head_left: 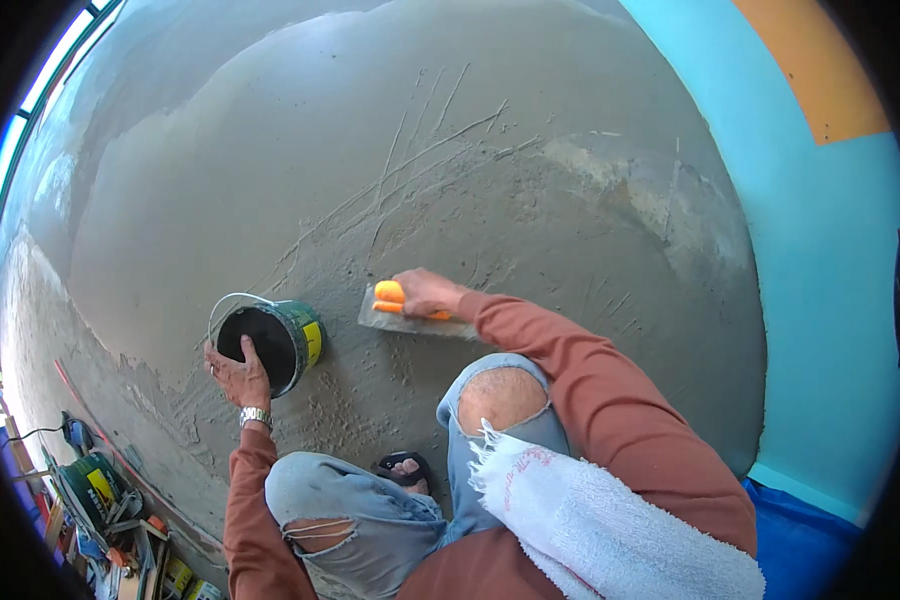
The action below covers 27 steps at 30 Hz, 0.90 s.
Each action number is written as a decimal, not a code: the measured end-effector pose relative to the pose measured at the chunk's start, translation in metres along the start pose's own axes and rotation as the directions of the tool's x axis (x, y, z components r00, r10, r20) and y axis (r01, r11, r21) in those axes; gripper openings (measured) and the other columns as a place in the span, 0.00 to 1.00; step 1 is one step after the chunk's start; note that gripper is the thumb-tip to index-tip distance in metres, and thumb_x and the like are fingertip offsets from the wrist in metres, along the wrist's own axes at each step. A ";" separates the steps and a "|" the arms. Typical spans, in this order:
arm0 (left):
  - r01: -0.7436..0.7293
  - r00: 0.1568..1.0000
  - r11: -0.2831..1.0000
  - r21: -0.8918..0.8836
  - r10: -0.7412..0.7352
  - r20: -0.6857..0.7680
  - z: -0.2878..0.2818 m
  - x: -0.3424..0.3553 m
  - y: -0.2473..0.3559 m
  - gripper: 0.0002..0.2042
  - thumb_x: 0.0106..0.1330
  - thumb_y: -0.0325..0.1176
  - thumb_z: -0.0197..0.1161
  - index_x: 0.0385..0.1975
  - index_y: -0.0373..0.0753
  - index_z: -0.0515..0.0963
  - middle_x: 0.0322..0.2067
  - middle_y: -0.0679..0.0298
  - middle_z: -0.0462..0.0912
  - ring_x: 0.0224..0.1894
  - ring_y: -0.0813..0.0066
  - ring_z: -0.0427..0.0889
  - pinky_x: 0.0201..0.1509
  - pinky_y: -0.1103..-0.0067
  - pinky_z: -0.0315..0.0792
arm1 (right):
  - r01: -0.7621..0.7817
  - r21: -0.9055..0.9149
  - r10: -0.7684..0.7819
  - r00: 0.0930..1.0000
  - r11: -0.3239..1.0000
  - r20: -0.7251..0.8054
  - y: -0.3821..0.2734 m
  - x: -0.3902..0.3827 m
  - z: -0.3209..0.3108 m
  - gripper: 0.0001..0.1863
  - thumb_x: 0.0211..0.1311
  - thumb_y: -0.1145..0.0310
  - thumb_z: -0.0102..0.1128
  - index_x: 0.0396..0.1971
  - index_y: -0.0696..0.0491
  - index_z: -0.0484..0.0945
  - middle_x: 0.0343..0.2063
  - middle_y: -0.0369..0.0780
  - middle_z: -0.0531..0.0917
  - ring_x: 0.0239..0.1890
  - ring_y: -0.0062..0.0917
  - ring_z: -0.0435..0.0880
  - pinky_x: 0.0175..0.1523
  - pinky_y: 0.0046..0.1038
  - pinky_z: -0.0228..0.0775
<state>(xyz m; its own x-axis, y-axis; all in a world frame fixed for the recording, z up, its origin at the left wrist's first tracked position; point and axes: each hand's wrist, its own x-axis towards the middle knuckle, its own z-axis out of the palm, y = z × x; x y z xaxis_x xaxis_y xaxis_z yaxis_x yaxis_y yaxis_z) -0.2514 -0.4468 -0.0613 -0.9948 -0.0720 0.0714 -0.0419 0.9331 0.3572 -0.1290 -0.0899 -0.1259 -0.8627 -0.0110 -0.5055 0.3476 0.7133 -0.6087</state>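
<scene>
My left hand (240, 375) grips the near rim of a dark green bucket (308, 335), its thumb inside and a watch on the wrist. The bucket has a yellow patch and a pale wire handle; it tilts so that its dark inside faces me. To its right, my right hand (430, 295) is wrapped round the orange handle of a flat plastering trowel (375, 315). The metal blade lies against, or just over, the wet grey cement floor (450, 230). Rough, grainy cement and curved scratch lines surround the blade and bucket.
Turquoise wall (780, 230) with an orange panel (820, 70) bounds the right side. Tools and containers lie heaped at lower left, among them another green bucket (90, 490). A blue sheet (800, 530) lies at lower right. A white towel (610, 520) hangs over my right side.
</scene>
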 end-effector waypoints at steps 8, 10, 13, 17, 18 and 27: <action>-0.042 0.999 0.999 0.031 0.042 -0.018 -0.001 0.000 -0.008 0.38 0.66 0.54 0.61 0.67 0.33 0.60 0.65 0.44 0.67 0.68 0.45 0.63 0.72 0.60 0.58 | -0.292 -0.047 0.220 0.806 0.955 -0.549 0.160 -0.060 -0.119 0.22 0.48 0.66 0.66 0.48 0.50 0.80 0.44 0.47 0.86 0.48 0.44 0.84 0.53 0.41 0.75; -0.039 0.999 0.999 0.027 0.039 -0.002 0.000 -0.001 -0.001 0.38 0.66 0.55 0.61 0.68 0.33 0.60 0.65 0.44 0.67 0.68 0.45 0.63 0.72 0.60 0.58 | -0.378 -0.003 0.319 0.787 0.926 -0.527 0.190 -0.069 -0.125 0.21 0.49 0.64 0.67 0.46 0.49 0.81 0.43 0.46 0.86 0.47 0.43 0.84 0.52 0.41 0.76; 0.004 0.999 0.999 0.048 -0.006 0.033 -0.009 -0.005 -0.009 0.39 0.66 0.56 0.60 0.68 0.33 0.59 0.65 0.43 0.66 0.69 0.45 0.63 0.72 0.60 0.58 | -0.335 0.135 0.361 0.856 0.932 -0.370 0.170 -0.068 -0.093 0.18 0.49 0.64 0.68 0.42 0.50 0.82 0.40 0.47 0.86 0.45 0.45 0.85 0.50 0.41 0.76; -0.013 1.000 0.998 0.062 0.013 0.000 0.000 0.002 -0.026 0.40 0.66 0.56 0.61 0.68 0.31 0.60 0.65 0.42 0.66 0.68 0.45 0.63 0.72 0.60 0.59 | -0.188 -0.019 0.178 0.954 0.982 -0.241 0.106 -0.078 -0.017 0.16 0.49 0.69 0.63 0.42 0.51 0.80 0.42 0.50 0.85 0.47 0.47 0.84 0.51 0.43 0.75; -0.010 1.000 0.997 0.076 0.010 0.008 -0.002 0.001 -0.022 0.40 0.66 0.56 0.61 0.68 0.31 0.60 0.65 0.42 0.66 0.68 0.45 0.63 0.72 0.60 0.59 | -0.214 -0.023 0.204 0.956 0.977 -0.209 0.096 -0.088 -0.003 0.18 0.49 0.69 0.64 0.43 0.51 0.80 0.42 0.50 0.85 0.48 0.47 0.83 0.51 0.44 0.75; 0.007 1.000 1.000 0.026 -0.007 -0.012 -0.013 -0.002 -0.012 0.37 0.64 0.50 0.62 0.68 0.35 0.58 0.64 0.43 0.67 0.67 0.44 0.64 0.70 0.58 0.60 | -0.461 0.306 0.543 0.574 0.833 -0.613 0.117 -0.209 0.033 0.20 0.54 0.63 0.69 0.45 0.54 0.76 0.40 0.51 0.84 0.46 0.50 0.83 0.48 0.44 0.75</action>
<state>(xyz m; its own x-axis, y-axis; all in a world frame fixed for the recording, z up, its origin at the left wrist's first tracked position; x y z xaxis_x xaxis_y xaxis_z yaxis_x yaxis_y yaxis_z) -0.2472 -0.4622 -0.0536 -0.9934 -0.0824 0.0803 -0.0511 0.9412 0.3338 0.1039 -0.0273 -0.1110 -0.5315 0.8105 -0.2460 0.7999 0.3847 -0.4607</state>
